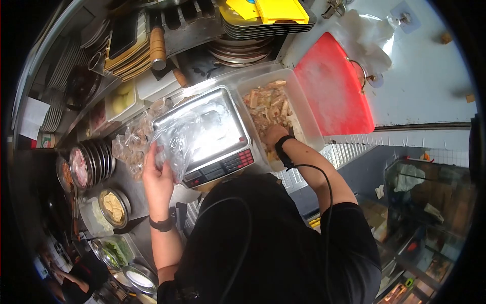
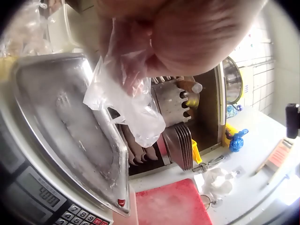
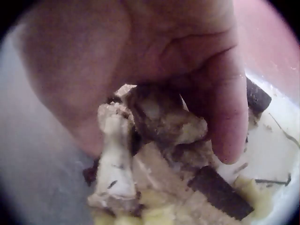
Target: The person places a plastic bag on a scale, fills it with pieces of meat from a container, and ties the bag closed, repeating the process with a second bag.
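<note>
Meat pieces (image 1: 268,104) | under right hand (image 1: 276,136), grasped | plastic bag (image 1: 179,146) | pinched in left hand (image 1: 158,178)

A grey stainless-steel counter (image 1: 137,193) is occupied by an electronic scale with a shiny rectangular metal pan (image 1: 218,119); a deep rectangular tub of translucent plastic (image 1: 310,119) is set close to its right, and filled clear plastic bags (image 1: 132,144) are heaped to its left. Past the tub, a pale, smooth worktop (image 1: 425,76) is partly covered by a red rectangular cutting board (image 1: 329,86), with crumpled clear plastic (image 1: 365,43) laid near it.
</note>
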The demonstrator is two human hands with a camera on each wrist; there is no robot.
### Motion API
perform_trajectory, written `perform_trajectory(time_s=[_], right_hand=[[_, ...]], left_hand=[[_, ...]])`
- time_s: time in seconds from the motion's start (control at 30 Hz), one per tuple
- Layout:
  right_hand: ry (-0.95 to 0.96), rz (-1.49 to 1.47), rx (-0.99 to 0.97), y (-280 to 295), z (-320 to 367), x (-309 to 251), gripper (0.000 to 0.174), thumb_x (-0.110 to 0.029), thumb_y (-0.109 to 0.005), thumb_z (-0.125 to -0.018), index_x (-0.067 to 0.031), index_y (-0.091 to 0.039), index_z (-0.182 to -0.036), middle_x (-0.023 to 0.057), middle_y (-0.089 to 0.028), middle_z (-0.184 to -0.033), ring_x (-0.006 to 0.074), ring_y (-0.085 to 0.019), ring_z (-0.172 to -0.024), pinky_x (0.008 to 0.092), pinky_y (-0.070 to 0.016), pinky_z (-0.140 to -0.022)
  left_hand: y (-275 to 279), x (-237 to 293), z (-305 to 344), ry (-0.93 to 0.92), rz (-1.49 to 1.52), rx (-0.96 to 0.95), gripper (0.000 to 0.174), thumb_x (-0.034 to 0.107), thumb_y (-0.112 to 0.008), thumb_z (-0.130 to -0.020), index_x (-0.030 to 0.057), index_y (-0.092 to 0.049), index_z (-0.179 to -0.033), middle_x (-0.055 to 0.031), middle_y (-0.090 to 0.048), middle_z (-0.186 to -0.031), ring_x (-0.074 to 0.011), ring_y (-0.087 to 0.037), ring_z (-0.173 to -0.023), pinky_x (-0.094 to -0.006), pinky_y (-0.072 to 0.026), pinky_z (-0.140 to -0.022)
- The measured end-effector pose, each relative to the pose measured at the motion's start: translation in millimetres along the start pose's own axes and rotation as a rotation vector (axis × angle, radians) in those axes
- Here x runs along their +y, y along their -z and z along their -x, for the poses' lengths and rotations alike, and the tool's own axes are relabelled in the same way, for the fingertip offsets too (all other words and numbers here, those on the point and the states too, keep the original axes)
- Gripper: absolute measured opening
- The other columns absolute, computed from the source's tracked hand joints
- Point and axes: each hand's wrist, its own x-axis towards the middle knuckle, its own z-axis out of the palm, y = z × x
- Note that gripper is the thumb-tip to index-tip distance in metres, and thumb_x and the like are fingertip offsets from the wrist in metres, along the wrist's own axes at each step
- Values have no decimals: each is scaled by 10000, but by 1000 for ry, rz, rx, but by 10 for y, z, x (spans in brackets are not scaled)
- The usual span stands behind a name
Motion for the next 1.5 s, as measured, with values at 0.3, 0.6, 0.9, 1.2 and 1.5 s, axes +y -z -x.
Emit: perform_trajectory(time_s=[0.3,0.6,0.9,1.2,1.5], right_hand=[[-82,-354,-14,37,11,235,456,-412,-666,-753,-12,-771,-946,183,-750,-884,306,-740,-866,396,-578,-807],[12,-253,-85,-60,-76,306,489,-429,-763,-685,-1,-774,-921,185,-751,-883,287,-743,-863,390,-587,-772],[-48,-235,-200,-130,-68,270,378,-234,-765,-554,37,-767,-818,212,-739,-851,274,-744,-841,384,-591,-716],[-90,-264,-29,-33,142,245,513,-229,-777,-618,77,-714,-1024,239,-733,-1016,305,-728,-992,409,-590,-813],[-56,-95,-15,-231,41,226,643,-242,-812,-631,91,-616,-1145,263,-716,-1071,313,-709,-1061,391,-579,-859]], left_hand=[[18,-17,33,2,28,26,548,-120,-519,-922,-2,-460,-1455,-98,-585,-1295,-89,-572,-560,-254,-477,-459],[-16,-78,7,-37,-20,1,595,-130,-513,-933,32,-423,-1499,-95,-582,-1351,-64,-557,-582,-235,-466,-472],[-17,-143,6,-75,-16,-14,603,-127,-508,-938,36,-407,-1510,-96,-576,-1361,-65,-549,-575,-234,-460,-469],[-3,-108,31,-74,2,-17,596,-114,-530,-935,33,-414,-1502,-86,-579,-1363,-67,-560,-573,-233,-465,-465],[-11,-73,47,-87,46,-4,588,-113,-535,-930,24,-427,-1492,-79,-589,-1344,-71,-571,-577,-236,-471,-470]])
